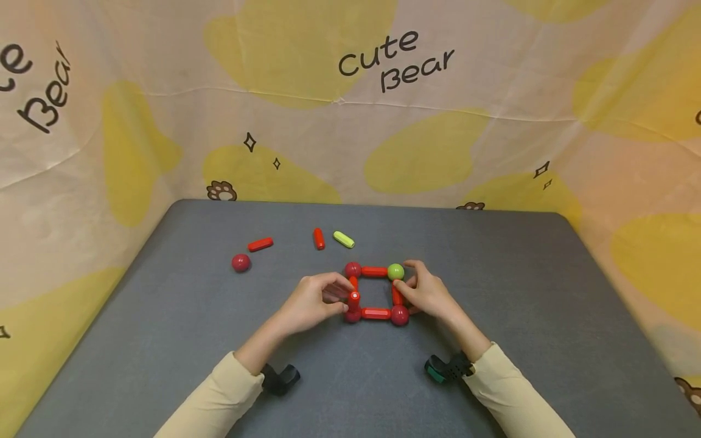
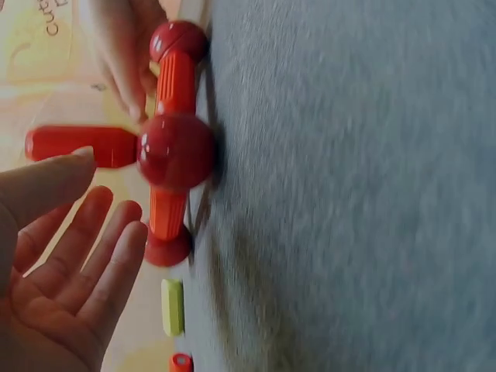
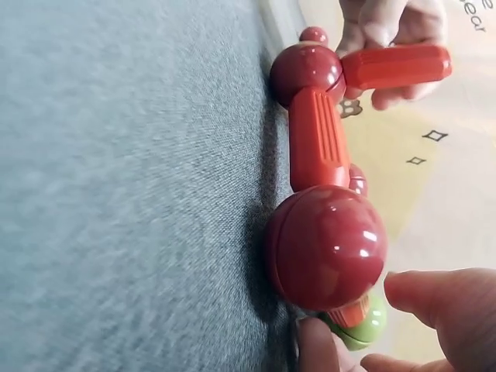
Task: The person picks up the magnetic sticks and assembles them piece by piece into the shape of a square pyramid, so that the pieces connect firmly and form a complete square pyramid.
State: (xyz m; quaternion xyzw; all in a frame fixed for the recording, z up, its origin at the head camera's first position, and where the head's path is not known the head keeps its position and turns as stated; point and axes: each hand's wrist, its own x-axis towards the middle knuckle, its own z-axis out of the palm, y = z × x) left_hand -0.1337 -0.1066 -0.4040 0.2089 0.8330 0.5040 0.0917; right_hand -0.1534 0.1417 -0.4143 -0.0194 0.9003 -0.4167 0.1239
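Red building rods and balls form a flat square on the table, with one green ball (image 1: 395, 271) at its far right corner. At the near left corner, a red rod (image 2: 116, 146) stands upright on a red ball (image 2: 177, 151). My left hand (image 1: 312, 304) pinches this upright rod; the thumb lies along it and the other fingers are spread loosely. My right hand (image 1: 429, 293) holds the square's right-side rod (image 1: 397, 295), thumb over it near the green ball. Another finger lies low beside the near right red ball (image 3: 327, 248).
Beyond the square lie a loose red rod (image 1: 319, 239) and a lime rod (image 1: 344, 239). Farther left are another red rod (image 1: 260, 244) and a loose red ball (image 1: 241, 263). A printed cloth (image 1: 306, 134) hangs behind the grey table (image 1: 520, 292).
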